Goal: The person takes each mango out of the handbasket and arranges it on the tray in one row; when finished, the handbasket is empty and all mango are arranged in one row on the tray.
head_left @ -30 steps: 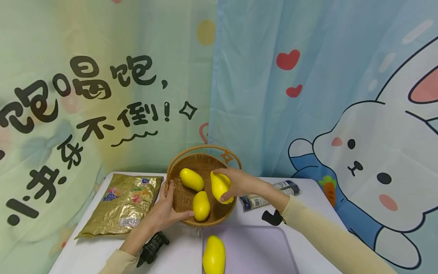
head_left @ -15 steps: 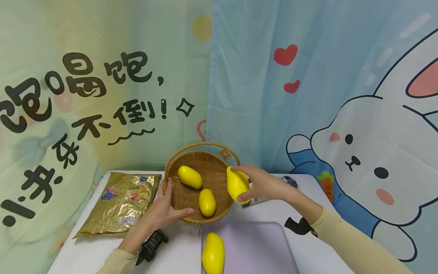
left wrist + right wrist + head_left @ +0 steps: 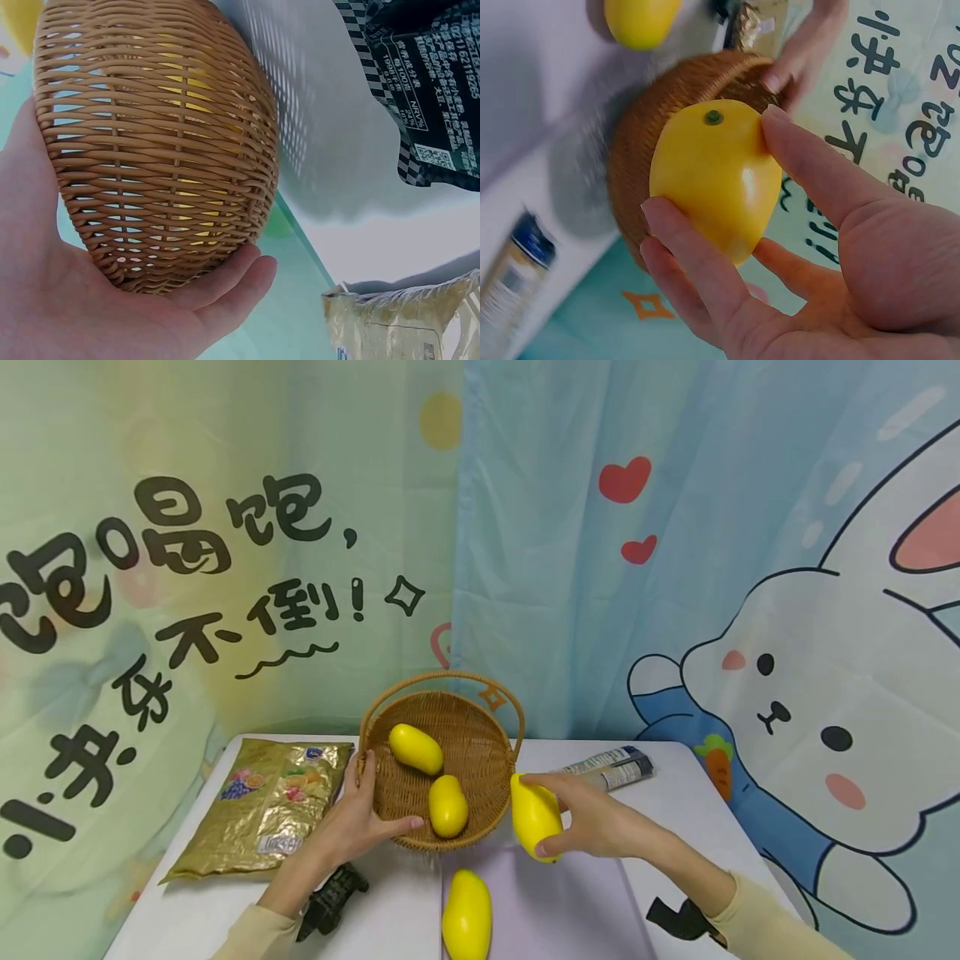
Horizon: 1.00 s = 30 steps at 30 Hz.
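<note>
My left hand (image 3: 356, 822) grips the left side of a round wicker basket (image 3: 483, 752) with a hoop handle. In the left wrist view, its fingers curl around the woven wall (image 3: 165, 150). Two yellow mangoes lie inside the basket, one at the upper left (image 3: 416, 749) and one lower down (image 3: 447, 807). To the right of the basket, my right hand (image 3: 603, 814) holds another mango (image 3: 536, 818) between thumb and fingers. The right wrist view shows this mango's small green stem spot (image 3: 714, 118). One more mango (image 3: 467, 917) rests on the lilac mat (image 3: 570, 910) at the front.
A gold fruit-printed bag (image 3: 262, 810) lies on the white table to the left. Behind my right hand lies a slim packet (image 3: 611, 767). A black packet (image 3: 435, 97) shows in the left wrist view. A printed curtain (image 3: 540, 568) hangs behind the table.
My right hand has lifted a mango out of the basket and carried it right and towards the front. The lower mango in the basket has shifted slightly. The left hand has stayed on the basket.
</note>
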Each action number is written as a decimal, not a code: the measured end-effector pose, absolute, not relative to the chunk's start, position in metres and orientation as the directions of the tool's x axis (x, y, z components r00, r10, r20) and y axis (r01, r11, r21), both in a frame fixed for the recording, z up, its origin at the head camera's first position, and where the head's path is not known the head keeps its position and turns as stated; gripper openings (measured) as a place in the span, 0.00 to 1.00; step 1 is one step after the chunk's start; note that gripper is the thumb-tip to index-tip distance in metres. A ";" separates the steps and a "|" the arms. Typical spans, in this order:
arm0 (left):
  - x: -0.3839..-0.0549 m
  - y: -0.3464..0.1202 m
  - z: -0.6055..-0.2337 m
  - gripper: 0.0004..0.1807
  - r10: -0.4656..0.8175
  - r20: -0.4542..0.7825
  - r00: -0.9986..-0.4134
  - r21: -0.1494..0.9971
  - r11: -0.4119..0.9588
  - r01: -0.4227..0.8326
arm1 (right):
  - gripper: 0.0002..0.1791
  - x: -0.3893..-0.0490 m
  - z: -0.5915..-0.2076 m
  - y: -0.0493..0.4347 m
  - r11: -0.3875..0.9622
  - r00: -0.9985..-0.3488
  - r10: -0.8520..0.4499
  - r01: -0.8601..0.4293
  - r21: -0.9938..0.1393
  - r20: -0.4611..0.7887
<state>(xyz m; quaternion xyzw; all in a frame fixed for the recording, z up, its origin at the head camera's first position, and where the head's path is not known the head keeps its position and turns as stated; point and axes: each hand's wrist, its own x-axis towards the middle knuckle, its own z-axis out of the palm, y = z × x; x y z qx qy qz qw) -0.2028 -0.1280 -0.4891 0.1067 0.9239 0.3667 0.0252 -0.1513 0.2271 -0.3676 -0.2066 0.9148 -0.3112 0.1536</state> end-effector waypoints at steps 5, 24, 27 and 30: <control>-0.202 -0.128 -0.490 0.74 0.211 0.032 -0.977 0.692 0.701 0.174 | 0.48 -0.141 -0.398 0.230 0.691 -0.854 -0.471 -0.202 -0.694 -0.220; -0.202 -0.129 -0.491 0.76 0.215 0.045 -0.976 0.698 0.692 0.185 | 0.46 -0.114 -0.479 0.222 0.657 -0.861 -0.410 -0.052 -0.752 -0.299; -0.202 -0.128 -0.490 0.76 0.216 0.046 -0.975 0.697 0.693 0.186 | 0.47 -0.111 -0.482 0.220 0.655 -0.858 -0.396 -0.014 -0.755 -0.328; -0.203 -0.128 -0.489 0.76 0.215 0.045 -0.975 0.695 0.695 0.185 | 0.49 -0.110 -0.484 0.217 0.648 -0.859 -0.386 0.007 -0.762 -0.336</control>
